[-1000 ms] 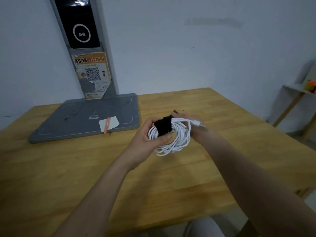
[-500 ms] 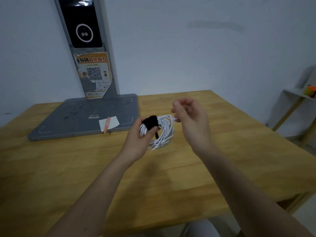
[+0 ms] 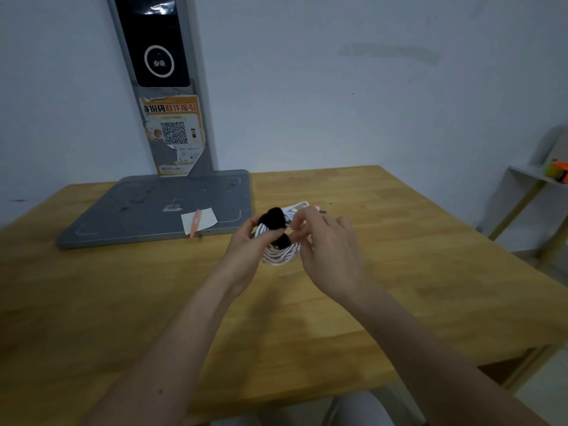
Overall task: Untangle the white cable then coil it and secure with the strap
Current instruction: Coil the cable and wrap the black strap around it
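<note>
Cable (image 3: 278, 255), white, wound into a small coil, held in the air above the wooden table (image 3: 399, 272), just in front of the near right corner of the grey base plate (image 3: 153, 210). Black strap (image 3: 272, 221) wrapped across the upper part of the coil, with a second dark lump of it lower, near the coil's middle. One plug end (image 3: 321, 211) sticks out past the coil on its far right side.

Left hand (image 3: 246, 250) grips the coil from the left, fingers curled round the loops, thumb up near the strap. Right hand (image 3: 330, 250) comes in from the right with fingers bent, thumb and forefinger closed at the strap's lower part; it seems to pinch the strap, though blur makes the exact contact hard to read. Both forearms bare, reaching in from the near edge of the table.

On the base plate, close to its near right corner: a white slip of paper (image 3: 199, 219) with a pink pen (image 3: 195, 223) lying across it, the tip reaching the plate's near edge. From the back of the plate a grey post (image 3: 201, 124) rises against the wall, carrying a black panel (image 3: 153, 41) with a white ring, and below that an orange poster (image 3: 173, 133) with a square code. Well to the right of the plate, off the table, a pale shelf (image 3: 534, 176) with an orange object (image 3: 558, 170) on it.
</note>
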